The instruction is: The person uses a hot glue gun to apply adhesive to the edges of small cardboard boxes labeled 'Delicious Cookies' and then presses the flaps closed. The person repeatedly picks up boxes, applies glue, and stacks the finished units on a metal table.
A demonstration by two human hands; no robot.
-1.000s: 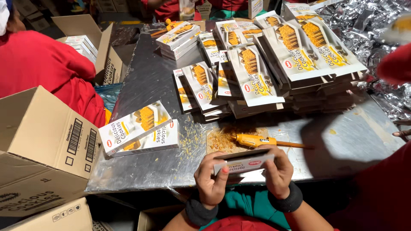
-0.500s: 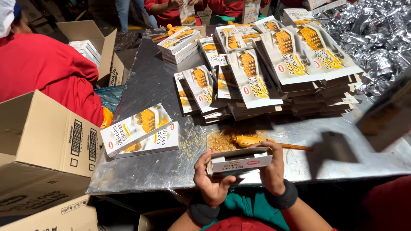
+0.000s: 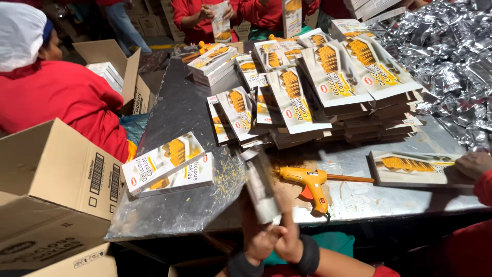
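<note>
My left hand (image 3: 258, 242) and my right hand (image 3: 290, 240) are together at the table's near edge, both gripping a slim cookie box (image 3: 260, 189). The box stands tilted on end and is blurred by motion. A yellow glue gun (image 3: 310, 180) lies on the foil-covered table (image 3: 179, 213) just right of the box, over scattered yellow crumbs. Two filled cookie boxes (image 3: 165, 165) lie stacked to the left of my hands. Both wrists wear dark bands.
Fanned stacks of flat cookie cartons (image 3: 328, 90) fill the table's middle. Silver foil packets (image 3: 453, 61) pile up at the right. A co-worker's hand (image 3: 474, 164) holds a box (image 3: 410, 168) flat on the table. Cardboard shipping boxes (image 3: 56, 177) and a person in red (image 3: 56, 100) are left.
The box I held flat at the table edge is now tipped up on end and shifted left. A co-worker's hand has laid another box on the table at the right.
</note>
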